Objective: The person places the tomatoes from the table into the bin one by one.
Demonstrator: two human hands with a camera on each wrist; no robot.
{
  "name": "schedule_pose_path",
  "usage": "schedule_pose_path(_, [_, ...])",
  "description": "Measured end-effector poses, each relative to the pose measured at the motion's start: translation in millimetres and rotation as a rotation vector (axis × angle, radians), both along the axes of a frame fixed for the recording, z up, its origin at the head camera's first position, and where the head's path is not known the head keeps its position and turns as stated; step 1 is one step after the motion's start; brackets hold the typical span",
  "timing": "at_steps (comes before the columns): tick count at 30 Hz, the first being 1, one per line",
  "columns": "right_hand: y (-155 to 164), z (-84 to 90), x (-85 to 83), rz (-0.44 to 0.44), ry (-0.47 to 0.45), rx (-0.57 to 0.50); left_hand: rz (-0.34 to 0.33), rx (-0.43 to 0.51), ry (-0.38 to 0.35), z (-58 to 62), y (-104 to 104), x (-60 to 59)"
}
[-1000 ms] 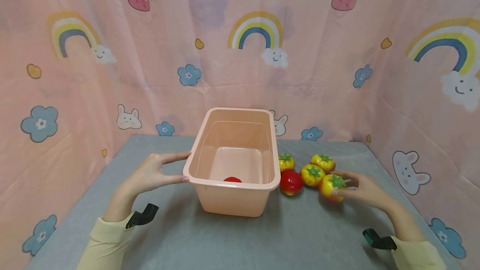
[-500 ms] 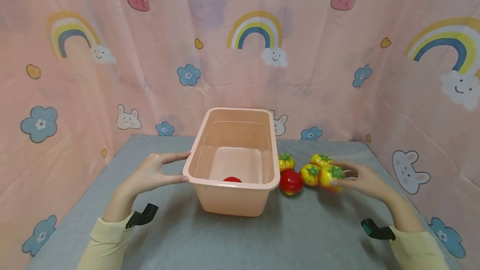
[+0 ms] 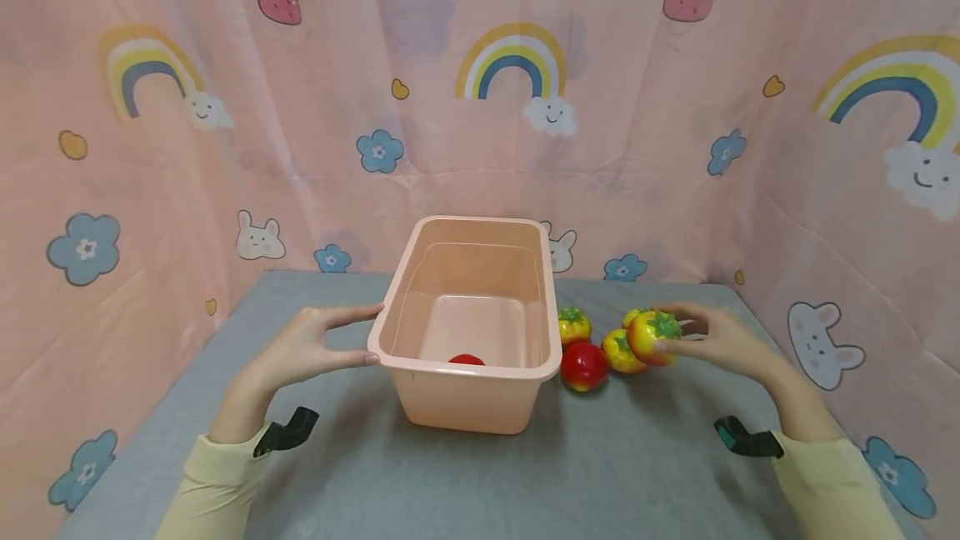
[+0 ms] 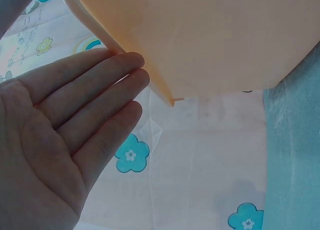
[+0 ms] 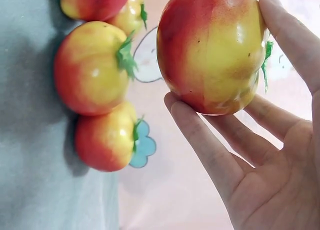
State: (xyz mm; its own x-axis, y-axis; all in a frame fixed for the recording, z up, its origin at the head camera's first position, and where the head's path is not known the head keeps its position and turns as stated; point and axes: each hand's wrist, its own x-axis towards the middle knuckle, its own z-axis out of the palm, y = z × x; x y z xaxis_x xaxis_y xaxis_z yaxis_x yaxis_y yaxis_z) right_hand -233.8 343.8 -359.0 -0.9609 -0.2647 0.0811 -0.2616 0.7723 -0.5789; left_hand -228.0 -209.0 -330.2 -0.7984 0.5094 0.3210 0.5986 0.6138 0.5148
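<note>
A peach plastic bin stands mid-table with one red toy fruit on its floor. My left hand rests against the bin's left wall, its fingers straight. My right hand grips a yellow-red toy tomato, held just above the table to the right of the bin. In the right wrist view that tomato sits between my thumb and curled fingers. Three more toy tomatoes lie beside the bin; another is mostly hidden behind the held one.
The table has a grey cloth. Pink printed curtains close off the back and both sides. Black wrist camera mounts sit on my yellow sleeves. The loose tomatoes lie close under my right hand.
My right hand has lifted the yellow-red tomato off the table and carried it up and left, toward the bin. The left hand and the bin have stayed put.
</note>
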Motion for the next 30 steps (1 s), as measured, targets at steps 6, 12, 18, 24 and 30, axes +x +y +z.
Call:
schedule_pose_path(6, [-6.7, 9.6, -3.3, 0.014, 0.024, 0.009, 0.003, -0.004, -0.006, -1.0, 0.5, -0.4])
schedule_pose_path(12, [-15.1, 20.0, -9.0, 0.033, 0.059, 0.017, 0.005, 0.0, -0.015, -1.2, 0.5, 0.0])
schedule_pose_path(18, [-22.9, 31.5, -14.5, 0.032, 0.047, 0.02, 0.005, 0.009, -0.02, -1.0, 0.3, 0.0])
schedule_pose_path(24, [-32.4, 42.6, -20.8, 0.043, 0.058, 0.036, -0.002, 0.013, -0.013, -1.6, -0.2, -0.6])
schedule_pose_path(30, [-42.7, 52.9, -24.3, 0.036, 0.057, 0.045, 0.0, 0.016, -0.018, -2.2, -0.6, -0.7])
